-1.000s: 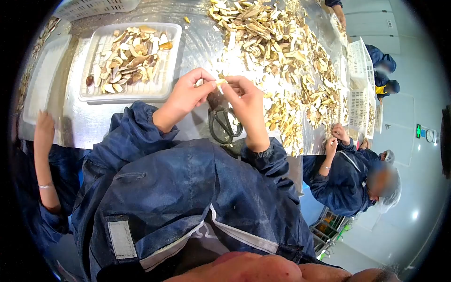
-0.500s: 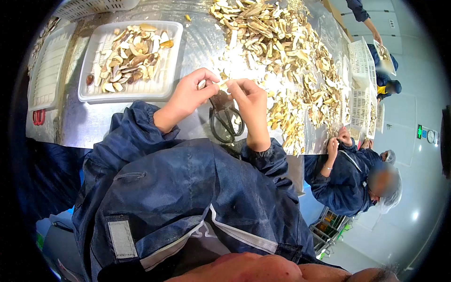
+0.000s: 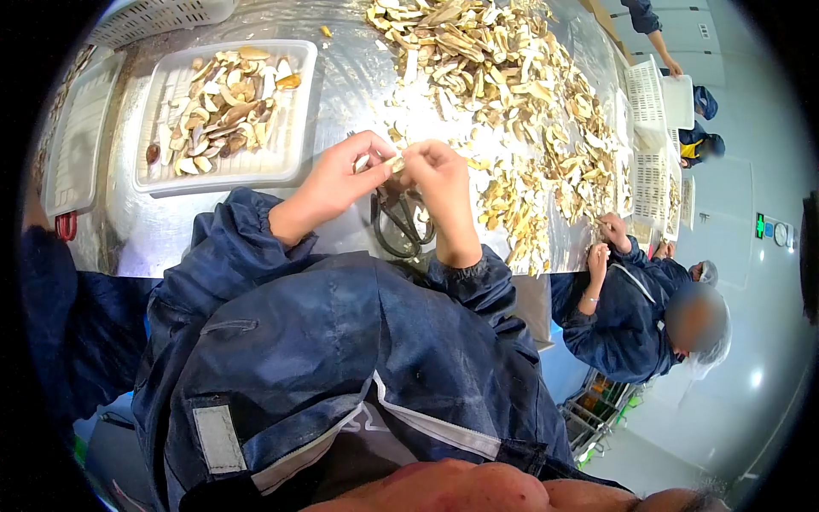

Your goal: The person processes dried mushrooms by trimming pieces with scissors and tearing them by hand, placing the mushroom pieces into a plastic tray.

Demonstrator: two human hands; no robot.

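Observation:
My left hand (image 3: 345, 175) is closed on a pale mushroom slice (image 3: 395, 164), which shows between its fingertips; another pale piece shows within the same hand. My right hand (image 3: 439, 183) meets it there, its thumb and fingers pinched at the slice's other end. Below both hands, black-handled scissors (image 3: 401, 230) lie on the steel table, their blades partly hidden by the hands. To the left stands a translucent white tray (image 3: 294, 162) with a small pile of sliced mushrooms (image 3: 226, 115). A large heap of mushroom slices (image 3: 503, 85) spreads out to the right of my hands.
Another white tray (image 3: 81, 162) and a red-handled tool (image 3: 66, 226) lie at the far left, with a white basket (image 3: 162, 19) behind. White crates (image 3: 653, 183) line the right side. A co-worker in dark blue (image 3: 623, 316) works beside the table at right.
My hands stay together at the slice, with the right fingers now closer to the left fingertips. The whole view has shifted slightly. A far person's tray at upper right has changed position.

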